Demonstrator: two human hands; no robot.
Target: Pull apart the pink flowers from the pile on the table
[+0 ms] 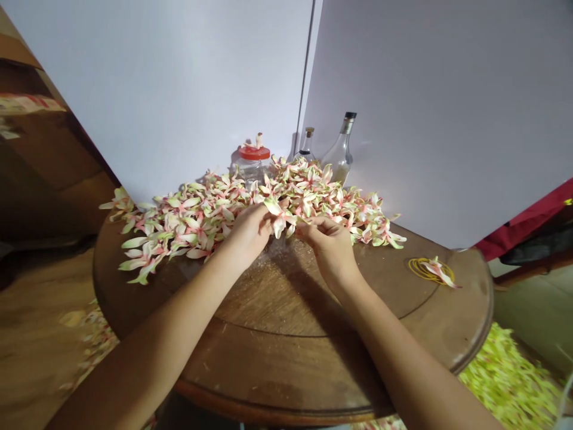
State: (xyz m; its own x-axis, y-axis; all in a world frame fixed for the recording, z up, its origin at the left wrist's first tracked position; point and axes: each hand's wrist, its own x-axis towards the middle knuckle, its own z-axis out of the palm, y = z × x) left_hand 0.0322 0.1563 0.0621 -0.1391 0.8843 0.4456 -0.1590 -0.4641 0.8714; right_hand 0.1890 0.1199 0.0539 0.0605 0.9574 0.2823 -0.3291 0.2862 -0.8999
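Pink and white flowers with pale green tips lie in a wide heap (197, 215) along the back of a round wooden table. In front of the heap, a single flower (279, 220) is held up between both hands. My left hand (256, 232) has its fingers closed on the left side of this flower, its fingertips partly behind the petals. My right hand (326, 240) pinches at the flower's right side with thumb and forefinger. Both hands are just above the tabletop (286, 298), close together.
Behind the heap stand a clear jar with a red lid (254, 153) and two glass bottles, the taller one (340, 149) on the right. Yellow loops (421, 269) with one flower (441, 272) lie at the table's right. Yellow-green pieces (510, 376) cover the floor at lower right.
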